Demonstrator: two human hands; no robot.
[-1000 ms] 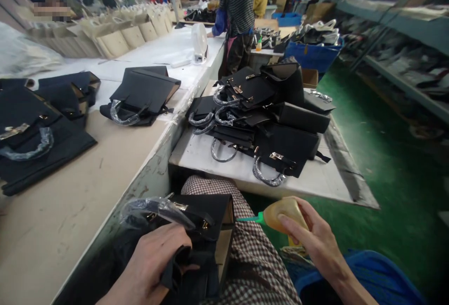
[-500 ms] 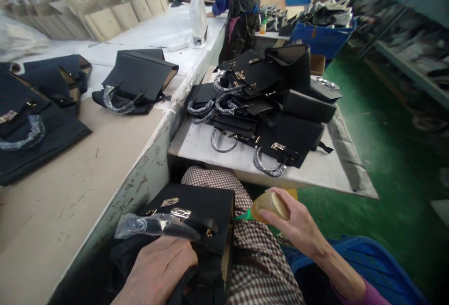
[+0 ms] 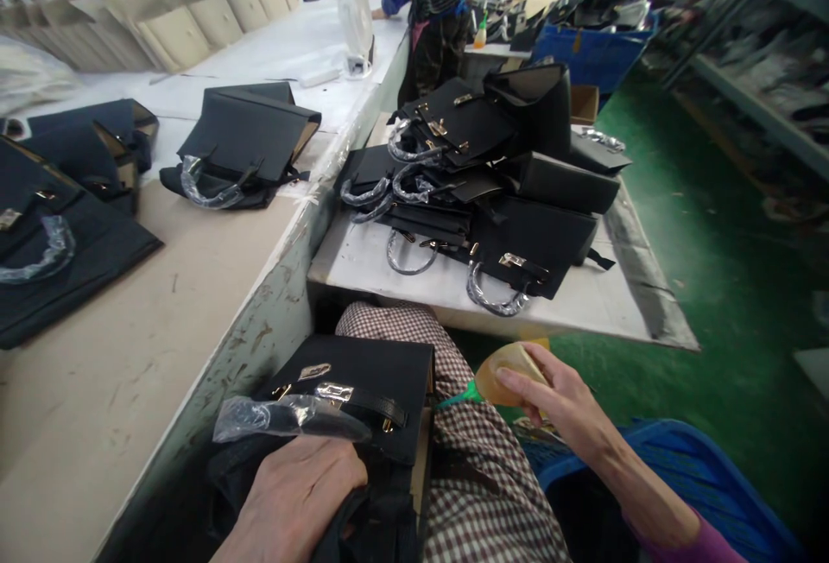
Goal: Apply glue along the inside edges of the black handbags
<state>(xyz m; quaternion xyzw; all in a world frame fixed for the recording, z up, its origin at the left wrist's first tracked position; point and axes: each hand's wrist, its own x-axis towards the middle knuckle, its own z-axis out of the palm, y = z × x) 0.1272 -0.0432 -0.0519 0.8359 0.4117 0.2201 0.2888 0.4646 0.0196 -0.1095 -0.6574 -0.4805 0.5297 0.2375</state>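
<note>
A black handbag (image 3: 376, 364) with gold-coloured metal fittings lies across my lap, on the checked cloth. Its handle (image 3: 291, 419) is wrapped in clear plastic. My left hand (image 3: 304, 485) is closed on the handbag just below that handle, and its fingertips are hidden. In my right hand (image 3: 544, 390) is a glue bottle (image 3: 502, 377), amber and squeezable, with a green nozzle. The bottle is tilted, and the nozzle tip reaches the right side edge of the bag; whether it touches cannot be made out.
Black handbags (image 3: 479, 174) are heaped on the low table (image 3: 363, 265) ahead. More lie on the long bench (image 3: 213, 287) at left, with pale bags (image 3: 207, 23) behind. A blue basket (image 3: 686, 477) stands at lower right. A person (image 3: 440, 10) stands beyond the bench.
My right hand and the bottle have shifted slightly right, and the bottle is turned a little. The nozzle stays by the bag's edge. My left hand keeps its place, while the view has tipped slightly.
</note>
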